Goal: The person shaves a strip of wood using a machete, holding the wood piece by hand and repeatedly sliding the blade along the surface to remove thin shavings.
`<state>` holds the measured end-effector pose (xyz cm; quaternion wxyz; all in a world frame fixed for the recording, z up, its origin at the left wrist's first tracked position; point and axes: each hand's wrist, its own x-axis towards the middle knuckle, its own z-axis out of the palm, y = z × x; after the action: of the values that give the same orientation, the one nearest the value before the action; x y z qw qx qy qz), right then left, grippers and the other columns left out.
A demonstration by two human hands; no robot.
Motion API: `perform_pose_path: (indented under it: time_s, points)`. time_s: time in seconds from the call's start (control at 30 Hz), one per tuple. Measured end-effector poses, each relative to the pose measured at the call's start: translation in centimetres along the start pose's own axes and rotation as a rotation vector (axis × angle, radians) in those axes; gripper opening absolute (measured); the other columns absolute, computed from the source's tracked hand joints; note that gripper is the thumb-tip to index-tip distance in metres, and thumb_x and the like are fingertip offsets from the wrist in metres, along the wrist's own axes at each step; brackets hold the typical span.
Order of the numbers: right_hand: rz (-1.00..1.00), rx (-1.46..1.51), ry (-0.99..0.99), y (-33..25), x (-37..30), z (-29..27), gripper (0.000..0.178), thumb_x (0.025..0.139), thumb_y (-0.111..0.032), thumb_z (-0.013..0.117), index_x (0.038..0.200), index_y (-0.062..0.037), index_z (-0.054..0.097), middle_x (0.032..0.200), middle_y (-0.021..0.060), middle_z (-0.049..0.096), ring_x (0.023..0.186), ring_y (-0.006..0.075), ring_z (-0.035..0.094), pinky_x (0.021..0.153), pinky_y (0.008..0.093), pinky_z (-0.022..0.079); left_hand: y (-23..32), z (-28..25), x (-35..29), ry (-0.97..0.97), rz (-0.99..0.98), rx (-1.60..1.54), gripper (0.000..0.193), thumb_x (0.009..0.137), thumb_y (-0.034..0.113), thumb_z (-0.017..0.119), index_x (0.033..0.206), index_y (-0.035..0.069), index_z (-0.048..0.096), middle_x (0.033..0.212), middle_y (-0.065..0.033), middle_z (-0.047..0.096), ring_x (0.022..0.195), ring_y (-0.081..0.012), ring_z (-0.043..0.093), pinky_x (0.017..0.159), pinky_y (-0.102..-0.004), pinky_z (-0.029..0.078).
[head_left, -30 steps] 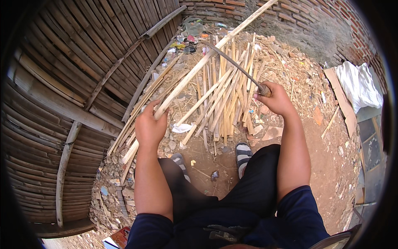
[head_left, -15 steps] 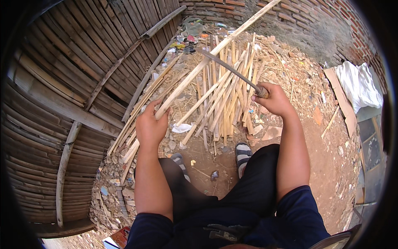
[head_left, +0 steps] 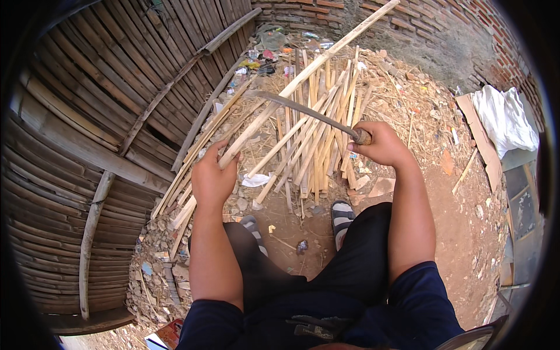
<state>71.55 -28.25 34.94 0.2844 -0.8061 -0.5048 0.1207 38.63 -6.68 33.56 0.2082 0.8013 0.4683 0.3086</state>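
My left hand [head_left: 216,171] is closed round the near part of a long pale bamboo strip [head_left: 312,67], which slants up and away to the right toward the brick wall. In my right hand [head_left: 382,143] is the wooden handle of a machete [head_left: 315,112] with a long dark blade, curved at its tip. The blade lies across the strip, some way beyond my left hand, its tip pointing left past the strip. Beneath both hands a pile of cut bamboo strips [head_left: 319,154] rests on the ground.
A bamboo slat wall [head_left: 116,76] rises on the left, with more strips [head_left: 201,146] along its foot. The brick wall [head_left: 408,35] closes the far side. A white sack [head_left: 506,119] and a cardboard piece [head_left: 481,140] lie at right. Litter and rubble cover the ground.
The machete blade has slid down along the strip toward my left hand and reaches further left. My right hand has dropped slightly nearer. My left hand keeps its place.
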Motion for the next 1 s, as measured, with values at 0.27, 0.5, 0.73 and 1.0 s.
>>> perform_pose_path:
  time_s: [0.27,0.5,0.73,1.0]
  points:
    - [0.154,0.051,0.036,1.5,0.1,-0.8,0.048,0.087,-0.037,0.09,0.12,-0.0042,0.077,0.102,0.0211,0.077,0.098,0.034,0.074,0.089,0.0455,0.057,-0.3,0.2,0.1,0.048,0.07,0.032,0.043,0.088,0.03,0.086,0.126,0.014,0.078,0.088,-0.0165,0.08,0.08,-0.035,0.078,0.072,-0.0423,0.059]
    - [-0.019,-0.016,-0.07,-0.1,-0.2,-0.2,0.034,0.086,-0.025,0.092,0.104,-0.0012,0.074,0.082,0.011,0.07,0.08,0.0234,0.066,0.078,0.0398,0.054,0.0,0.0,0.1,-0.01,-0.029,-0.005,0.046,0.087,0.03,0.088,0.128,0.011,0.078,0.085,-0.0166,0.073,0.079,-0.0294,0.072,0.076,-0.041,0.056]
    - [0.201,0.04,0.118,1.4,0.3,-1.0,0.042,0.09,-0.036,0.088,0.111,-0.0022,0.076,0.1,0.019,0.077,0.095,0.0321,0.074,0.087,0.0446,0.056,-0.6,0.1,0.1,0.024,0.008,0.02,0.047,0.087,0.031,0.089,0.128,0.011,0.078,0.083,-0.0152,0.072,0.077,-0.0276,0.07,0.074,-0.0397,0.055]
    - [0.049,-0.05,-0.143,-1.1,0.0,-0.9,0.05,0.084,-0.034,0.092,0.12,-0.0025,0.077,0.102,0.0216,0.077,0.098,0.0372,0.074,0.089,0.0454,0.056,-0.9,0.2,0.1,0.065,0.065,0.036,0.042,0.088,0.029,0.086,0.126,0.013,0.078,0.083,-0.0159,0.078,0.076,-0.0351,0.077,0.07,-0.0426,0.058]
